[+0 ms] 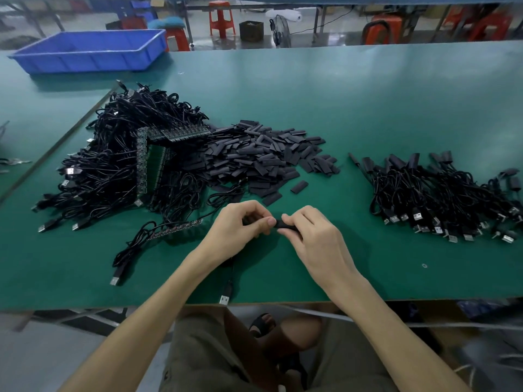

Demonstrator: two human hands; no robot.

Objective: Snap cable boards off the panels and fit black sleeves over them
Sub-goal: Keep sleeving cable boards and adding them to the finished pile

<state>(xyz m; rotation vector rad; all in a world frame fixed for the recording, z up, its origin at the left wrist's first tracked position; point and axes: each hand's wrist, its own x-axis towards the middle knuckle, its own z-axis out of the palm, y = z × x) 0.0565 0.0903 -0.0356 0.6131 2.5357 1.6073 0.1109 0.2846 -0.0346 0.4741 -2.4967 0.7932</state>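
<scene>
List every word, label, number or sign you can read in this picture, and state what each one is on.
No text can be read anywhere.
Green panels: tiny markings, too small to read.
USB plugs: any marks are too blurred.
Blue tray: no label visible.
Black sleeve in the right hand: no print shows.
Background box: blurred.

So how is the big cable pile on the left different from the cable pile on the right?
The left pile is bigger and tangled; the right pile is smaller and lies neater. The left pile still has green panels in it; the right pile has none, and its far ends wear black sleeves. Both are black cables with silver plugs.
</scene>
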